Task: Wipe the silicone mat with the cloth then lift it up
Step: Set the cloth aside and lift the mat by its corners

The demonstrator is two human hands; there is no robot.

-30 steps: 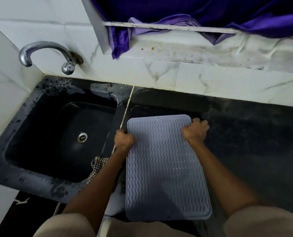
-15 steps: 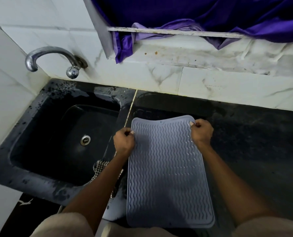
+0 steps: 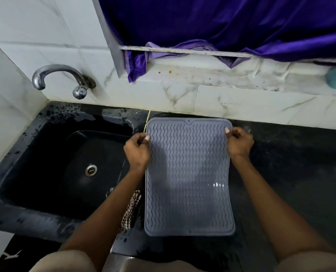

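— What are the 2 hands doing?
— The left hand [image 3: 137, 152] pinches the grey silicone mat [image 3: 188, 177] at its left edge, the right hand [image 3: 239, 143] at its right.
— And the cloth?
— The checked cloth [image 3: 131, 211] lies beside the sink [image 3: 45, 154], under the left forearm.

sink [image 3: 45, 211] left of mat [image 3: 188, 179], cloth [image 3: 131, 210] between them

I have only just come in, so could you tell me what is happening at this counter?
A person holds a grey silicone mat by its two side edges near the top, left hand and right hand each pinching it, beside the black sink. A checked cloth lies by the left forearm, unheld.
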